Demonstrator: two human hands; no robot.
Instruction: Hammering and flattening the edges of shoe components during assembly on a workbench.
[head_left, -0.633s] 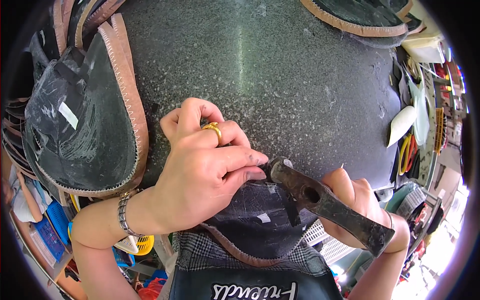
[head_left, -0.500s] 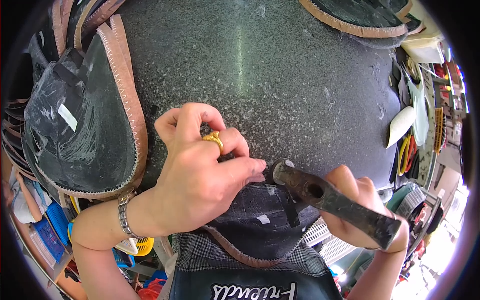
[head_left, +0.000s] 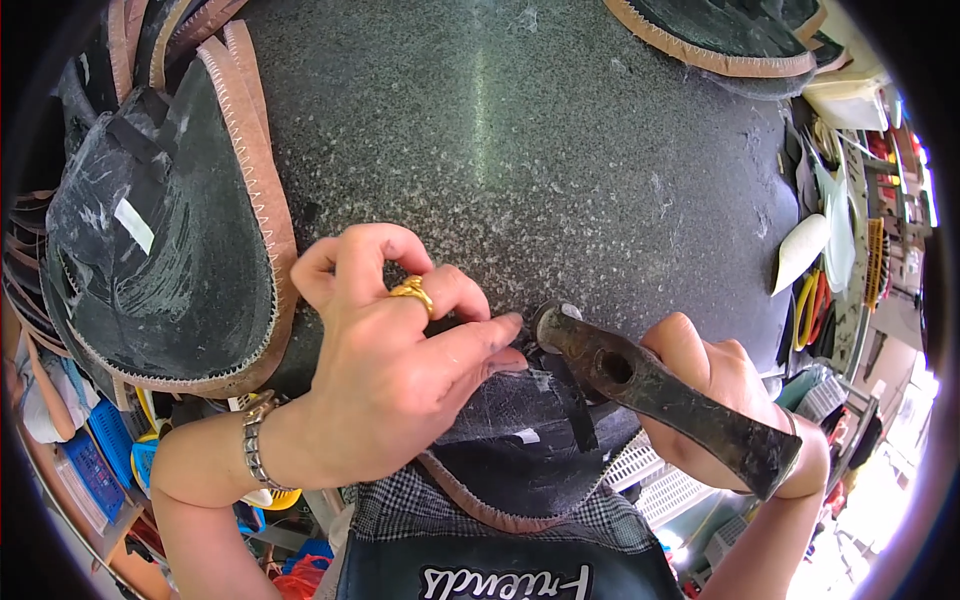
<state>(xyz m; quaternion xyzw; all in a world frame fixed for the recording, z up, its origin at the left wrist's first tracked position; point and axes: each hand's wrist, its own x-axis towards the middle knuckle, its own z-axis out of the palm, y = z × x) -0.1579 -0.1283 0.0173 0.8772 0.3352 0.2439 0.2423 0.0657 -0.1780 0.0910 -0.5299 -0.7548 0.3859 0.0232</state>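
Upper (head_left: 525, 475) lies at the table's (head_left: 600, 180) near edge, its brown rim (head_left: 468, 496) toward my apron (head_left: 640, 572), while my left fingers (head_left: 496, 336) pinch narrow at its far end, their grip hidden, and my right fingers (head_left: 675, 345) hold the hammer (head_left: 690, 418), one end just beside the left ones.

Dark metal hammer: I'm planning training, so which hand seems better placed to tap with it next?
Probably the right hand: it appears to hold the dark metal hammer. The left hand looks occupied, apparently pinching the far edge of the black curved piece with tan trim.
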